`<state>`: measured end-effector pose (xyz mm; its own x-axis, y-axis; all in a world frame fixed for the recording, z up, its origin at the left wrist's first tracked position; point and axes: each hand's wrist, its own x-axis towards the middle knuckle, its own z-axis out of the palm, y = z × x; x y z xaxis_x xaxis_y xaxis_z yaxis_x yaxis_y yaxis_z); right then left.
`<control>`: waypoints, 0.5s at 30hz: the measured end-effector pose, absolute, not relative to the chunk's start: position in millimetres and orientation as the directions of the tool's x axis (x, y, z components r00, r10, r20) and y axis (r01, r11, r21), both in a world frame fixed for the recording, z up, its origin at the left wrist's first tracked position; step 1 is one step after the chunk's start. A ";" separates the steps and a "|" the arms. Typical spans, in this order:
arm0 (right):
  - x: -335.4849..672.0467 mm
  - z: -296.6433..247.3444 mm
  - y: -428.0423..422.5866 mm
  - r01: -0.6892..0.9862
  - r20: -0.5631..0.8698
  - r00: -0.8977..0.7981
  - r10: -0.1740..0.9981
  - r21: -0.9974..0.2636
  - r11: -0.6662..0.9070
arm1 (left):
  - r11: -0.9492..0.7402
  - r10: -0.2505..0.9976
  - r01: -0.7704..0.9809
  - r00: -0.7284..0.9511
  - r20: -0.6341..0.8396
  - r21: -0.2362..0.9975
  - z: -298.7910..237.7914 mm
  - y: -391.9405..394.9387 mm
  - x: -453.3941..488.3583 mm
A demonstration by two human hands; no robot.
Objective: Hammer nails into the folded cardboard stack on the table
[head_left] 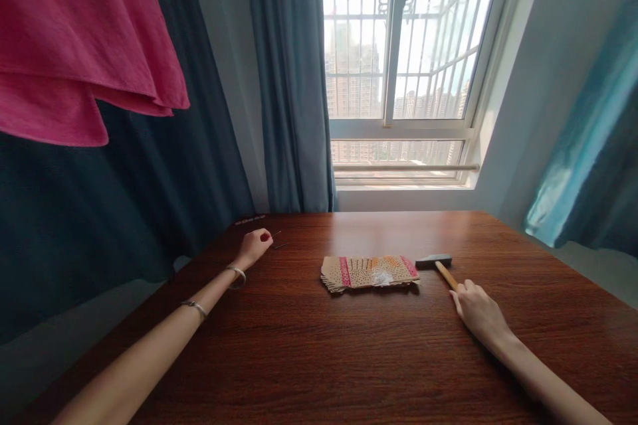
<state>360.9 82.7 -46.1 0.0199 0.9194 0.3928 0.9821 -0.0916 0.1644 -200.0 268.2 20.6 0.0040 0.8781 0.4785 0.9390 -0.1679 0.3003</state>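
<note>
My left hand (255,246) is curled at the far left of the wooden table (319,358), pinching a thin nail (276,234). Another small nail (279,246) lies just beside it. My right hand (478,311) is closed around the wooden handle of a hammer (438,265), whose dark head rests on the table. Between the hands lies a flat stack of patterned cardboard pieces (369,272) with pink bands and dots.
A row of small dark items (250,218) sits near the table's far left corner. Behind the table are a barred window (399,66) and grey-blue curtains (294,80). A pink cloth (80,40) hangs at upper left.
</note>
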 end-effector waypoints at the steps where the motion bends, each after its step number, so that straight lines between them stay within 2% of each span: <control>1: 360.7 -45.9 82.1 0.982 0.397 0.021 0.918 0.166 -0.094 | -0.195 0.864 0.921 -0.002 0.504 0.338 26.1 267.9 -195.4; 6: 356.2 -26.3 76.3 0.972 0.448 0.046 0.893 0.185 -0.143 | -0.321 0.859 0.840 0.063 0.508 0.438 57.9 254.4 -158.6; 9: 337.0 -0.3 68.8 0.987 0.546 0.046 0.837 0.106 -0.123 | -0.486 0.817 0.791 0.260 0.515 0.372 78.1 229.9 -122.0; 12: 298.0 23.5 57.6 0.977 0.560 -0.070 0.826 -0.127 0.169 | -0.700 0.687 0.681 0.559 0.464 0.216 92.8 190.4 -75.7; 15: 252.1 34.7 46.2 0.820 0.532 -0.191 0.825 -0.375 0.432 | -0.849 0.508 0.525 0.788 0.348 0.049 95.4 144.5 -30.3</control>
<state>252.1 46.2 34.7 -0.1906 0.8249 0.5322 0.8204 0.4316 -0.3750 -30.3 144.5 95.4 0.7881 0.5076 0.3482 0.5254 -0.8495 0.0491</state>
